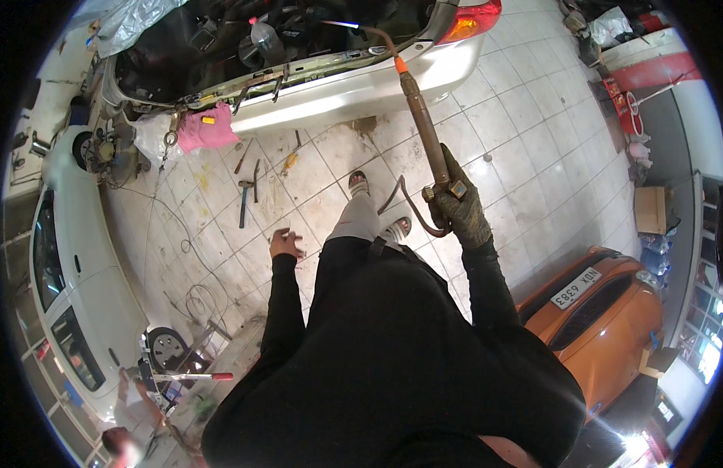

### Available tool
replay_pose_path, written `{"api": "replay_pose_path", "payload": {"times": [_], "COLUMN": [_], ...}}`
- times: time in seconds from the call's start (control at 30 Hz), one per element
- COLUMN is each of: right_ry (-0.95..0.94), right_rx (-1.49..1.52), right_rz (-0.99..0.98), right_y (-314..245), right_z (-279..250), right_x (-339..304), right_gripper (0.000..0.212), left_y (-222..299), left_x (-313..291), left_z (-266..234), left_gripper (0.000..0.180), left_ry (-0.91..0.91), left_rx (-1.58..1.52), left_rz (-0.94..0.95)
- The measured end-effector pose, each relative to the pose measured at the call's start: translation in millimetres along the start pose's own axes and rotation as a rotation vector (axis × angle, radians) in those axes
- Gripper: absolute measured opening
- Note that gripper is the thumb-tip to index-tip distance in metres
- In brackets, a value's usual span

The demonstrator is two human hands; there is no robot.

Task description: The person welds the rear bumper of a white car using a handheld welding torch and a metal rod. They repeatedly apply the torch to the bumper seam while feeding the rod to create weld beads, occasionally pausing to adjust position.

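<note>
My right hand [460, 204], in a dark mottled glove, grips the handle of a long brass gas torch [421, 117]. The torch runs up and to the left; its bent tip burns with a small blue flame above the open rear of a silver car [354, 86]. A dark hose [412, 209] loops down from the torch handle. My left hand [286, 243] is bare, fingers spread, holding nothing, hanging over the tiled floor beside my left leg. My sandalled feet [360, 184] stand on the tiles just short of the car's rear edge.
A pink rag [207, 129] hangs at the car's rear. A hammer [243, 201] and other hand tools lie on the white tiles. A white car [77, 265] stands at left, an orange car [603, 312] at lower right. Another person [124, 441] is at the bottom left.
</note>
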State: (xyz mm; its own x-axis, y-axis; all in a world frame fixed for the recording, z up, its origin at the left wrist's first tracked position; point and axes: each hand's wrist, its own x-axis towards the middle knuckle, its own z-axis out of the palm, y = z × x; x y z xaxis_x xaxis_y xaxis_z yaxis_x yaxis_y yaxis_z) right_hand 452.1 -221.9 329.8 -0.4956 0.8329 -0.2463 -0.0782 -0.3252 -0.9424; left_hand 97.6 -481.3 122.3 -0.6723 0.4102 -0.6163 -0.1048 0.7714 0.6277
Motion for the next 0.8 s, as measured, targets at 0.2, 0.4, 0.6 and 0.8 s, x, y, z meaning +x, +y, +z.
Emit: {"api": "replay_pose_path", "payload": {"times": [0.2,0.4,0.6,0.8], "right_ry": [-0.006,-0.007,-0.033,-0.291], "right_rx": [-0.023,0.101,0.131,-0.004], "right_rz": [0.181,0.157,0.352,0.332], "right_y": [-18,-14,-23,-36], "right_z": [6,9,-11,-66], "right_x": [74,121,174,243], "right_gripper": [0.064,0.07,0.072,0.071], "left_y": [85,147,222,245], "left_x": [56,121,84,62], "left_z": [12,51,74,96], "left_gripper": [0.03,0.023,0.019,0.018], "left_ry": [-0.124,0.125,0.015,0.168], "left_rx": [-0.165,0.801,-0.004,-0.256], "left_rz": [0.05,1.134,0.349,0.193]}}
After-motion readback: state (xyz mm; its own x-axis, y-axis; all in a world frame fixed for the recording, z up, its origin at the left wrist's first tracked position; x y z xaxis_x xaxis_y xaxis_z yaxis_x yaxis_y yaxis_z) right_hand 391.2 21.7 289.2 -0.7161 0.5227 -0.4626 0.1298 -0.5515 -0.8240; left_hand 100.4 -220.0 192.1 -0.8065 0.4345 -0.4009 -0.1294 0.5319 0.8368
